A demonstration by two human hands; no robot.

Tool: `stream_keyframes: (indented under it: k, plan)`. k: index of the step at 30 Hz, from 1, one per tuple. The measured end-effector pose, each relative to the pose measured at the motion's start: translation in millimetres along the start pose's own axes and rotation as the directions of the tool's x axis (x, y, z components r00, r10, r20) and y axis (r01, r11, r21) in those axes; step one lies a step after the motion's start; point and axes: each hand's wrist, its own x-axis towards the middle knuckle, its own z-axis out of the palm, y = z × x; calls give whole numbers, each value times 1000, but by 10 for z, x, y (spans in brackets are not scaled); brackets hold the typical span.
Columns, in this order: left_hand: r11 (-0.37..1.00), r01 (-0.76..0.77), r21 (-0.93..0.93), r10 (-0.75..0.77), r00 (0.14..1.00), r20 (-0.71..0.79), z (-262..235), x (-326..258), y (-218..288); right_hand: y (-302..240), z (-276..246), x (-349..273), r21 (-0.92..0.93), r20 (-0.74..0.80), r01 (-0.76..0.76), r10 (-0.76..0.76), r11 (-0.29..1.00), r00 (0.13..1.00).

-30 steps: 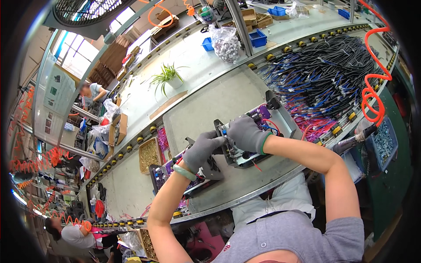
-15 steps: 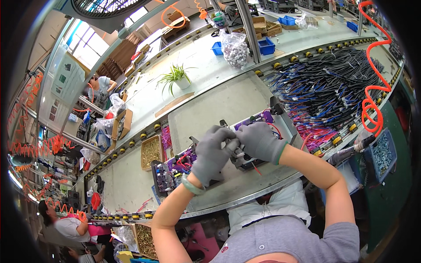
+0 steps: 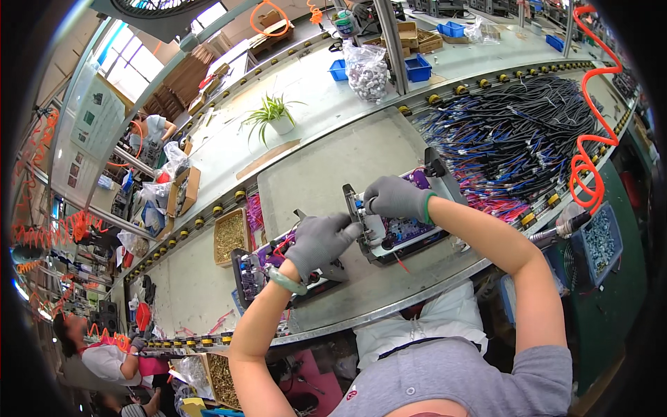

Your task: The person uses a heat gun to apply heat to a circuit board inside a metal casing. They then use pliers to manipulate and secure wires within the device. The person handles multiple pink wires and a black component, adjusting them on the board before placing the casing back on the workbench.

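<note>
Both my hands wear grey gloves. My right hand (image 3: 397,198) is closed, its fingertips pinched at the upper left end of an open black device housing (image 3: 379,258). My left hand (image 3: 323,243) has curled fingers against the same end of that housing, lower down; what either hand pinches is hidden. Inside this housing show purple circuit parts (image 3: 403,231) and a pale plate. A red wire (image 3: 403,265) pokes out over its near edge. Another open housing (image 3: 244,281), with purple boards and coloured wires, lies at left, partly under my left hand and wrist.
A grey mat (image 3: 333,163) lies beyond the housings. Bundled black cables (image 3: 528,118) with coloured ends fill the right side. A box of brass-coloured parts (image 3: 231,236) stands left. A coiled orange air hose (image 3: 587,174) hangs right, near a blue bin (image 3: 599,243). A potted plant (image 3: 281,125) stands farther back.
My hands, close together before, have moved apart slightly: the right up, the left down and leftward. More of the right housing's end and inside now shows. The whole view has shifted a little.
</note>
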Motion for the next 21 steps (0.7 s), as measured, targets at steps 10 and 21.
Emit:
stream_keyframes:
  k: [10, 21]
  plan:
    - [998, -48, -33, 48, 999, -5, 173, 17, -1, 8, -33, 90, 345, 213, -196, 127, 918, 969]
    - [953, -260, -155, 143, 838, -526, 52, -336, -149, -229, -258, -132, -125, -42, 13, -18, 992, 999]
